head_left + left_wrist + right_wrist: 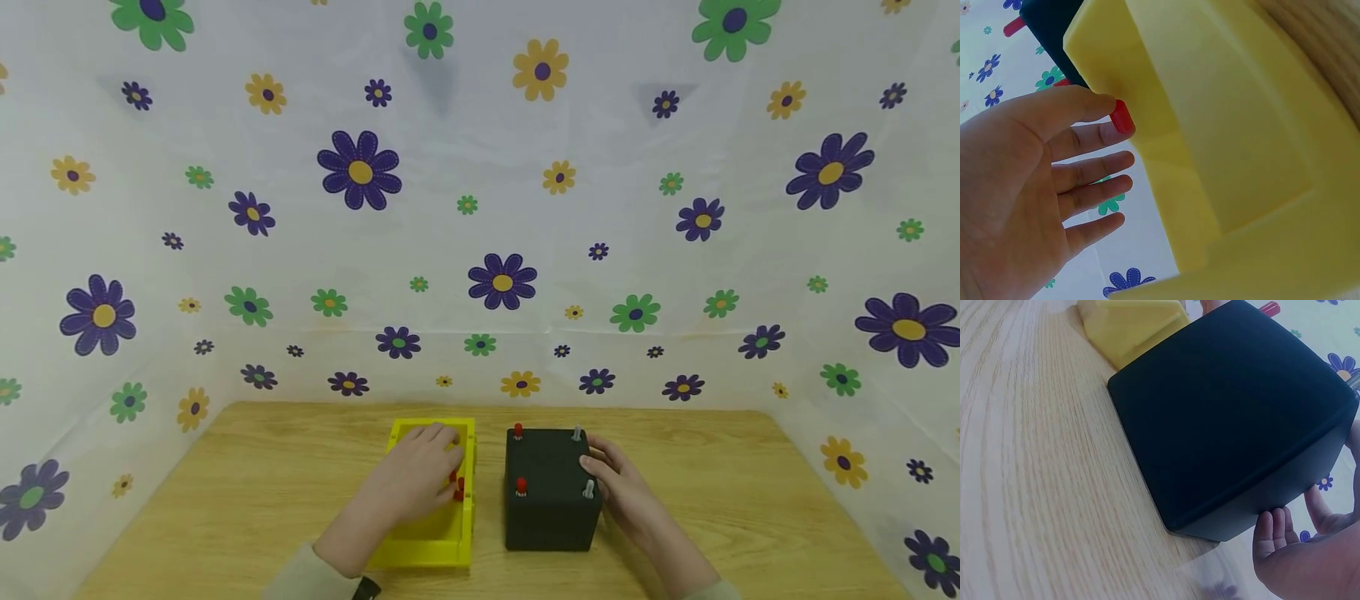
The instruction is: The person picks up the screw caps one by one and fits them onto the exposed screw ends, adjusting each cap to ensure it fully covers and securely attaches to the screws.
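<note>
A yellow bin (423, 552) stands on the table, and my left hand (415, 477) reaches over it. Between thumb and index finger the left hand pinches a small red cap-like piece (1123, 117); its other fingers are spread. Beside the bin is a black box (551, 467), with two red-topped posts (521, 486) on its left side and two silver posts (588, 488) on its right. My right hand (626, 492) rests against the box's right side, thumb at the top edge. The right wrist view shows its fingertips (1279, 515) touching the side wall.
The wooden table (720, 492) extends to both sides of the bin and box. A white cloth (450, 250) with printed flowers surrounds it at the back and sides. A narrow gap separates the bin from the box.
</note>
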Demonstrator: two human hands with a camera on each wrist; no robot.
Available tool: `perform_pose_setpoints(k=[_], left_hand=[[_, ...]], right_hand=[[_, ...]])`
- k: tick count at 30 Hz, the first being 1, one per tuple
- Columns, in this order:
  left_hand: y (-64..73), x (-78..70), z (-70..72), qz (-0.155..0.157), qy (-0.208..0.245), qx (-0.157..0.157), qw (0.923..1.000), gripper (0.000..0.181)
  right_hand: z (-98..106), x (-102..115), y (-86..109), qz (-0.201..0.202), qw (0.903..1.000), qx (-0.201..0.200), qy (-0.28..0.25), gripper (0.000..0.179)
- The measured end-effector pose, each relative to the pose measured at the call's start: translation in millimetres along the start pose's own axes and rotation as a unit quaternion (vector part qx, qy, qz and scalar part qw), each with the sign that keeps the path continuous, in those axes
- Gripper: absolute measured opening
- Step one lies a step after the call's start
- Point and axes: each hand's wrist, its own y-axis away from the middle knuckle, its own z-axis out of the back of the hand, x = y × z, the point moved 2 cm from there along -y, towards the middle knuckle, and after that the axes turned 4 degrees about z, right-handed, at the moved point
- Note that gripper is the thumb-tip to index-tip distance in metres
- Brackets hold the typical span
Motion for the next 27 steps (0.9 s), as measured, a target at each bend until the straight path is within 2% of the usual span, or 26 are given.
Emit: perform_pose_setpoints(k=[6, 15, 22, 27], left_hand=[[-0.5, -2.1, 1.0, -0.004, -0.002, -0.008, 1.0000, 0.027], [0.6, -5.3, 4.8, -0.028, -0.014, -0.046, 0.9985, 0.017], [0.5, -8.1, 11.6, -0.039, -0.014, -0.071, 0.9966, 0.015], [-0.1, -10.7, 16.3, -0.048, -0.015, -0.078, 0.9957, 0.013]], right_hand=[[0.6, -0.2, 1.4, 0.003, 1.0000, 0.002, -0.003, 0.061], [1.7, 0.2, 2.0, 0.006, 1.0000, 0.002, 0.004, 0.061], [1.8, 1.3, 1.9, 0.006, 1.0000, 0.003, 0.007, 0.063], [2.0, 0.5, 2.6, 0.005, 1.0000, 0.005, 0.002, 0.063]])
